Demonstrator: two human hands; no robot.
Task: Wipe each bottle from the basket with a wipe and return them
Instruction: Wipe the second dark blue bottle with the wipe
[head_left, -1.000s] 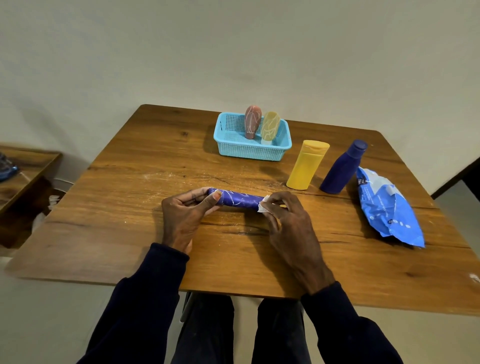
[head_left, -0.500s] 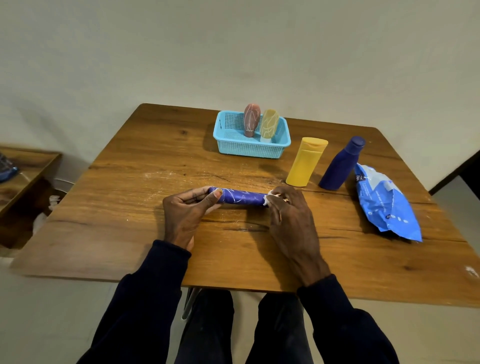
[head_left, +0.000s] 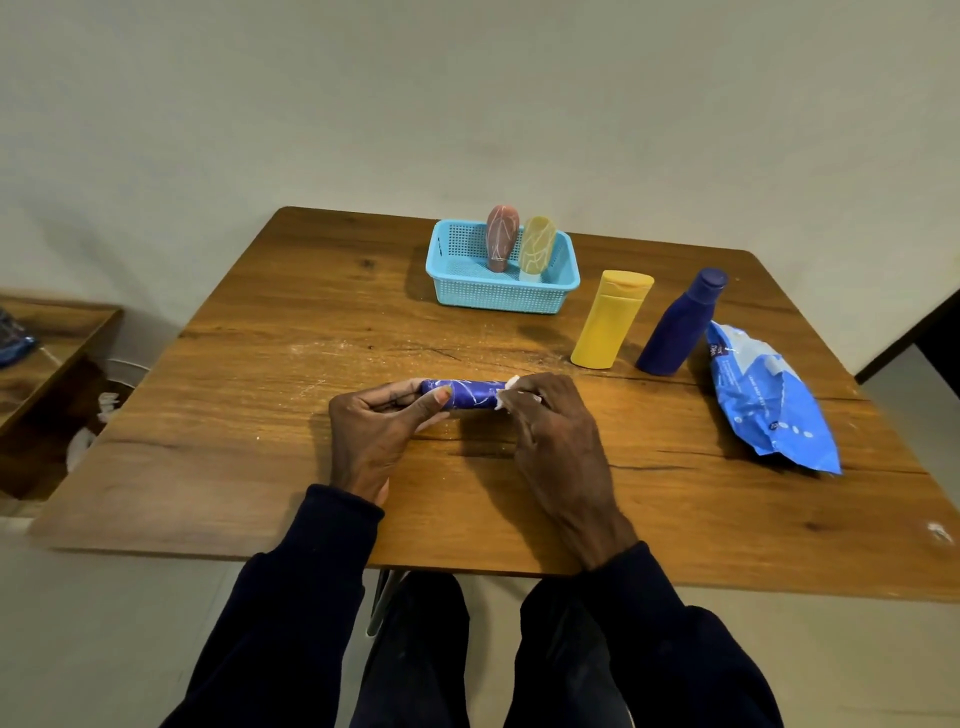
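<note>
Step in hand: the purple bottle (head_left: 467, 393) is being wiped at its right end.
Left hand (head_left: 374, 431): it is closed round the bottle's left end, the thumb laid over the top, so that the bottle is held steady.
Right hand (head_left: 556, 436): it is curled round the wipe (head_left: 511, 389), which is pressed against the bottle's right end; only a white edge of the wipe is seen.
Where the bottle is: it is held level, low over the bench (head_left: 260, 415), at 6 o'clock from the basket (head_left: 498, 299). Whether it touches the wood cannot be told.
In the basket: a pink bottle (head_left: 501, 236) and a patterned yellow bottle (head_left: 537, 244) are stood upright, side by side.
Outside the basket: a plain yellow bottle (head_left: 610, 319) and a dark blue bottle (head_left: 678, 325) are stood at 2 o'clock from the hands, with the wipe pack (head_left: 769, 395) laid at 3 o'clock.
Doing it well: the bottle should be turned by the left hand while the wipe is drawn along its length, so that the far and under sides are reached; the held end should be wiped once the grip is shifted.
Progress: probably partway, as two bottles are outside the basket.
</note>
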